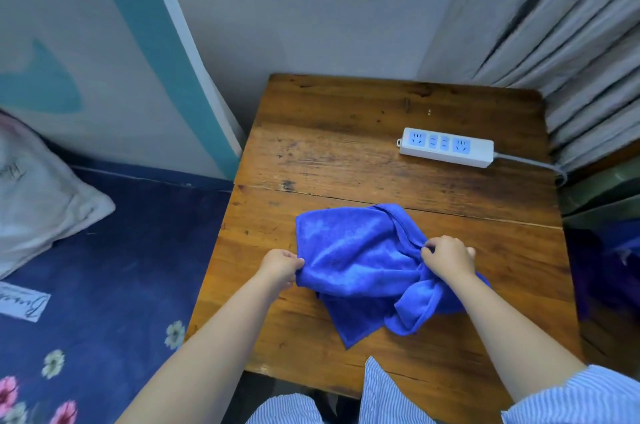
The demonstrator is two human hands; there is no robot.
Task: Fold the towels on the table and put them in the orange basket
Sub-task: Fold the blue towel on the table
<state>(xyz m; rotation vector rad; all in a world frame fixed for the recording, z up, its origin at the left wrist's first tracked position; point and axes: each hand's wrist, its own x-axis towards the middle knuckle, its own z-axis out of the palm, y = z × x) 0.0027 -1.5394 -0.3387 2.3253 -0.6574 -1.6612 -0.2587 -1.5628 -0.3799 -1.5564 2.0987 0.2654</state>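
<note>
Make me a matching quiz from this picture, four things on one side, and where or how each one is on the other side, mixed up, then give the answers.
Things:
1. blue towel
2. power strip
3. left hand
4. pillow

Places or states:
A. on the bed beside the table
B. crumpled on the near half of the table, not yet folded
C. pinches the towel's left edge
D. lies on the far right of the table, cord running off to the right

Pairs: 1-B, 2-D, 3-C, 4-A
</note>
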